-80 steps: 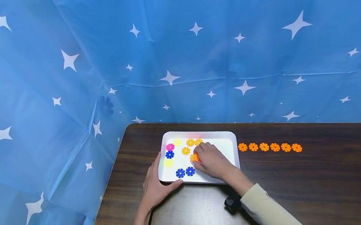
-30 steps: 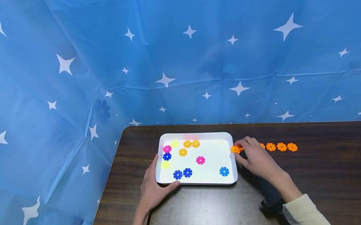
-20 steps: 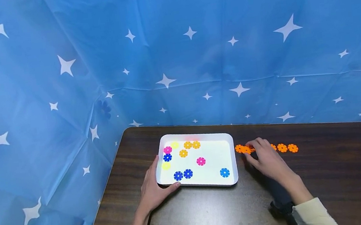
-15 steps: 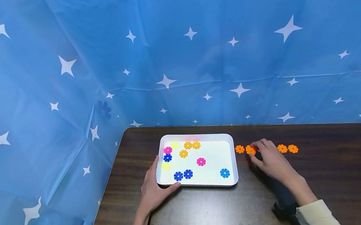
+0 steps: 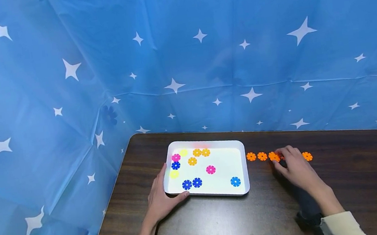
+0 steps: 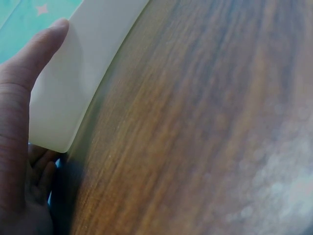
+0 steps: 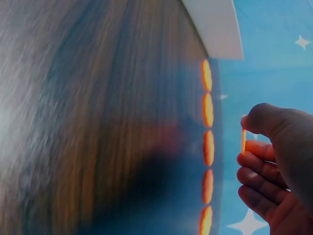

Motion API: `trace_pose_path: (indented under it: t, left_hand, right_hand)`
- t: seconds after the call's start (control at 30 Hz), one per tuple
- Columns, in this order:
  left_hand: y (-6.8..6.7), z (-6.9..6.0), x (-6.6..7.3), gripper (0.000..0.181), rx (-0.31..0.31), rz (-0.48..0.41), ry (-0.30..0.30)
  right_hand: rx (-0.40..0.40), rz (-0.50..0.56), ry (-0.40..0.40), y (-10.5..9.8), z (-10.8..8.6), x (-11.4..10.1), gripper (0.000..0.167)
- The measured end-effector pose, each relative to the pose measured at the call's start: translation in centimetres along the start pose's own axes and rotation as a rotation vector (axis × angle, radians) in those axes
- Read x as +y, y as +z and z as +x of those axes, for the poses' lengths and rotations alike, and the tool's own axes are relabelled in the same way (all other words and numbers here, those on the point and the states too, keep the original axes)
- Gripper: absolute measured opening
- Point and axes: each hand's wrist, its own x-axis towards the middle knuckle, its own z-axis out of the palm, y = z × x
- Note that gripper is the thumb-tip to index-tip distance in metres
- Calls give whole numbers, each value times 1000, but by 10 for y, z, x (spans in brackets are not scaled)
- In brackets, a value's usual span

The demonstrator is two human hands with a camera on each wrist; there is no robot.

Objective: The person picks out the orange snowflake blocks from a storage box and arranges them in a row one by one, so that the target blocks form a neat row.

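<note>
1. The right grip [image 5: 295, 165] is narrow, thumb and fingertips pinching one orange disc [image 7: 244, 137], which shows edge-on in the right wrist view, clear of the surface [image 5: 201, 221].
2. A row of orange discs [image 5: 262, 156] lies on the surface under the right grip; it reaches leftward from the grip to just beside the tray, with one disc [image 5: 307, 156] showing to the grip's right. The hand hides part of the row.
3. The left grip [image 5: 161, 199] is spread wide round the near left corner of the white tray [image 5: 222, 164], thumb against the near wall, fingers along the left side.
4. In the tray, two dark blue discs [image 5: 192, 183] sit just beyond the left thumb; three amber discs [image 5: 197, 153] are farther ahead of the left grip. A light blue disc [image 5: 235, 182] lies between the grips.
5. Beyond both grips hangs a blue backdrop [image 5: 217, 63] with white stars.
</note>
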Motion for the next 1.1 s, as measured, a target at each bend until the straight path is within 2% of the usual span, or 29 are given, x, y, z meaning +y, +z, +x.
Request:
trace_pose_path:
  t: [0.3,0.87,1.1]
  left_hand:
    - [0,0,0,121,-1,-1,3]
    - [-1,-1,2,120,-8,-17,-5]
    - [-1,-1,2,120,-11,-19,-8]
  right_hand:
    - [-13,-4,50,-2,-9,22,41]
    - [29,-30,134,-16,-19,66,37]
    - [31,-33,177,-19,-24,82,41]
